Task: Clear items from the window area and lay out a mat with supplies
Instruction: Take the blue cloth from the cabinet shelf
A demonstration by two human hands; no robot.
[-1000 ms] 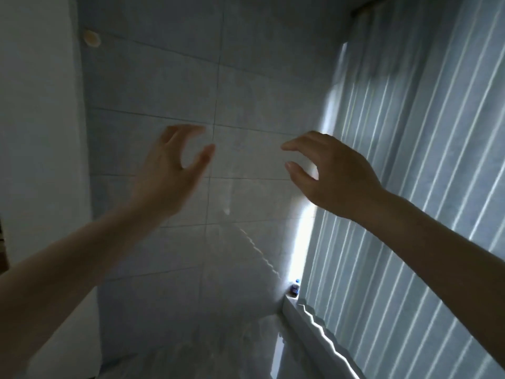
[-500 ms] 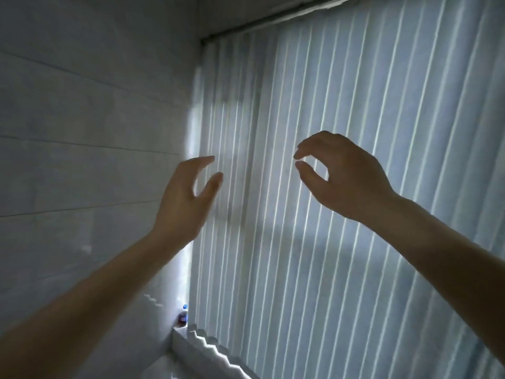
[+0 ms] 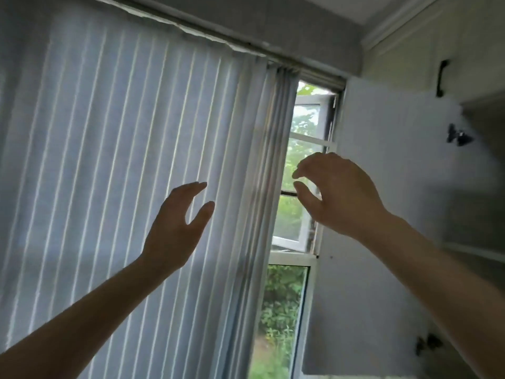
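Pale vertical blinds (image 3: 109, 160) cover most of the window, with slats bunched at their right edge (image 3: 269, 160). To the right a narrow strip of uncovered window (image 3: 297, 214) shows green foliage outside. My left hand (image 3: 177, 228) is raised in front of the blinds, fingers apart and empty. Held up at the gap is my right hand (image 3: 336, 192), fingers curled loosely with thumb and forefinger apart, holding nothing. Neither hand touches the slats that I can tell. No mat or supplies are in view.
An open white cabinet door (image 3: 382, 214) hangs right of the window, with hinges (image 3: 459, 138) and a dark handle (image 3: 441, 77) on the upper cabinet. The blind rail (image 3: 191, 26) runs along the top under the ceiling.
The view has swung right from the tiled wall across the blinds to the window gap and cabinet. Both hands stay raised and empty; the small bottle on the sill has left the view.
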